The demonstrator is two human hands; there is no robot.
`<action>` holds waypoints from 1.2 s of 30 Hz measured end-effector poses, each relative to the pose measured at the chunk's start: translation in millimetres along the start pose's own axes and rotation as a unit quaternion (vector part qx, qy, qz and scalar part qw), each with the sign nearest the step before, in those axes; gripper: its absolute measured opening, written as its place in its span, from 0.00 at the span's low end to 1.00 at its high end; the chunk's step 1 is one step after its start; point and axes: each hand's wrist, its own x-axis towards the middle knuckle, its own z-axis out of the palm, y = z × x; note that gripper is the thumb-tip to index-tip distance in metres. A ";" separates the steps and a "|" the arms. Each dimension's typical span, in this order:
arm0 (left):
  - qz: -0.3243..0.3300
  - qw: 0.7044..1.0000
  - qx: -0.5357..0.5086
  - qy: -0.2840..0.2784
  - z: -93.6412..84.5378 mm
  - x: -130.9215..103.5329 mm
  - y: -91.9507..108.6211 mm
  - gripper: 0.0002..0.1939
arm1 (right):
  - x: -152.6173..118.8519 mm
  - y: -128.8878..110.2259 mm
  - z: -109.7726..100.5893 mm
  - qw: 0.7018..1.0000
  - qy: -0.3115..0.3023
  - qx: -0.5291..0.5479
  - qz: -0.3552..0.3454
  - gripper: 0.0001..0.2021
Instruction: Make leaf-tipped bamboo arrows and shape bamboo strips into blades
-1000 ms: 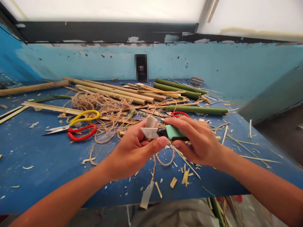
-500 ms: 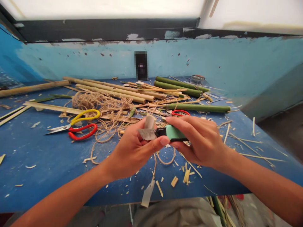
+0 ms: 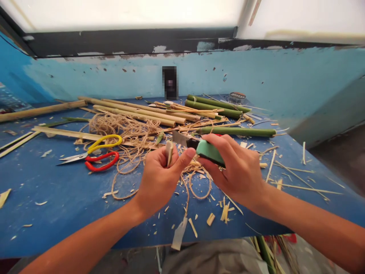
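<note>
Between the thumb and fingers of my left hand [image 3: 158,180] is a short pale piece of bamboo [image 3: 169,153], its upper end sticking up above the fist. My right hand [image 3: 238,173] is wrapped round the green and black handle of a utility knife [image 3: 209,152]. The knife's wide blade points left and up, just above and right of the bamboo piece, apart from it. My left thumb tip lies close to the front of the handle. Loose jute twine [image 3: 128,131] lies in a tangle behind my hands.
Scissors [image 3: 101,166] with yellow and red handles lie at left on the blue table [image 3: 71,213]. Bamboo poles [image 3: 137,113] and green bamboo stalks [image 3: 236,131] lie behind. Shavings [image 3: 225,211] are scattered around. A pixelated dark object [image 3: 170,83] stands against the wall.
The knife blade has come away from the bamboo piece, lifting and tilting up. My left hand has turned the piece so that it shows more edge-on. The view has shifted slightly.
</note>
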 end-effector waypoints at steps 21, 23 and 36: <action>0.020 0.988 -0.052 -0.146 -6.3 -3.8 -6.2 0.12 | 1.2 18.3 -1.3 0.986 -0.041 0.114 -0.111 0.20; 0.023 0.987 -0.036 -0.152 -6.9 -3.8 -5.2 0.12 | 1.3 19.1 -1.2 0.985 -0.047 0.119 -0.117 0.19; 0.084 0.991 0.057 -0.082 -4.1 -1.6 3.4 0.17 | -1.5 7.2 -6.6 0.995 -0.023 0.028 -0.096 0.19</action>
